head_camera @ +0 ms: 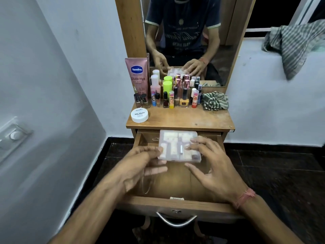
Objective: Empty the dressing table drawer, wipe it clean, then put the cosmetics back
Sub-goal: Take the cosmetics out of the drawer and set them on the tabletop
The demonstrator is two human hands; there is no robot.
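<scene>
Both hands are meeting at frame centre over the open wooden drawer (175, 182): left hand (140, 166) pinching the left edge of a flat clear plastic compartment box (179, 146), right hand (211, 166) spread, fingertips resting on its lid. Box is probably light, rigid, slick, best gripped by opposite edges. Drawer walls are crowding its sides, with bare floor open toward the front.

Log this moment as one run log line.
stage: restocking | left hand and right hand: hold clear compartment box over open drawer | bottles: on tabletop

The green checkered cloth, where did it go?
The green checkered cloth lies crumpled on the right back corner of the dressing table top, just right of the bottles, below the mirror.
</scene>
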